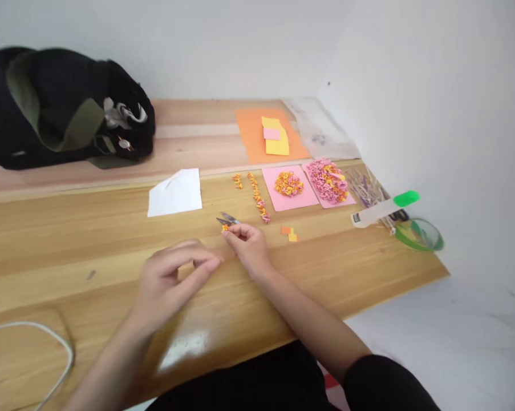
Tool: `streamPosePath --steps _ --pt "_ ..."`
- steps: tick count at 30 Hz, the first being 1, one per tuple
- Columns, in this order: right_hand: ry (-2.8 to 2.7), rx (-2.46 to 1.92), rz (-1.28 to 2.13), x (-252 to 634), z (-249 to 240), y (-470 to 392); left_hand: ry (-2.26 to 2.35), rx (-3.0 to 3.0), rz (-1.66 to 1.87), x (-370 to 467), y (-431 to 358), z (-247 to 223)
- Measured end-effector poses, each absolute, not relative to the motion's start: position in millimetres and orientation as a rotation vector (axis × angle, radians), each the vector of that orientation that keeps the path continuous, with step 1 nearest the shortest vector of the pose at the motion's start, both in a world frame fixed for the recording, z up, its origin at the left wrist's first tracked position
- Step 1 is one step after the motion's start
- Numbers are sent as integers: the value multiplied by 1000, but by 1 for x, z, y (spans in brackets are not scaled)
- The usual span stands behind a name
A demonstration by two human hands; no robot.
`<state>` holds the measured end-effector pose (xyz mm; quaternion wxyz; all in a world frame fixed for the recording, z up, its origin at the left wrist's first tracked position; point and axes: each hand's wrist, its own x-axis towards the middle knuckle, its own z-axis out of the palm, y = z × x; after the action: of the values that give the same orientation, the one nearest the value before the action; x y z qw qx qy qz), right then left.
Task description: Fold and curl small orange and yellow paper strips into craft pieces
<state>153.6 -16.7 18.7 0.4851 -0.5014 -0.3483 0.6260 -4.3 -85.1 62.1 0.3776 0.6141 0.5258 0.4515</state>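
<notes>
My right hand [249, 246] pinches a small orange curled paper piece [225, 228] between thumb and fingertips. Right behind those fingers show the open blades of small scissors [228, 218]; whether the hand touches them I cannot tell. My left hand [174, 277] hovers to the left, thumb and forefinger brought together, slightly blurred; anything in that pinch is too small to make out. Beyond the hands lie a short row of orange curls [238, 181] and a longer row of orange and pink curls [257, 197]. Small orange and yellow paper bits [290, 233] lie right of my right hand.
Two pink sheets carry an orange-pink heap [288, 184] and a larger pink heap [325, 180]. A white paper [175, 193], an orange sheet [251, 137], a black bag [64, 108], a glue bottle [381, 210], a green-based bowl [420, 235] and a white cable [64, 342] surround the work area.
</notes>
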Motion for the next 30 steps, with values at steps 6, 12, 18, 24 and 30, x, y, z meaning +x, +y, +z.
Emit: streamPosePath --steps 6,12,18,24,30 --pt "-882 -1180 1522 153 21 -19 1546 1116 1201 22 -38 27" --pt "-937 -1152 1622 151 19 -24 1452 931 1230 22 -51 20" --pt "-988 -1102 1653 151 21 -25 1386 836 1273 20 -50 20" --pt "-1085 -1074 1644 155 18 -23 1346 818 1314 19 -50 17" --pt "-1139 -1082 1635 156 16 -24 1356 799 1372 19 -50 15"
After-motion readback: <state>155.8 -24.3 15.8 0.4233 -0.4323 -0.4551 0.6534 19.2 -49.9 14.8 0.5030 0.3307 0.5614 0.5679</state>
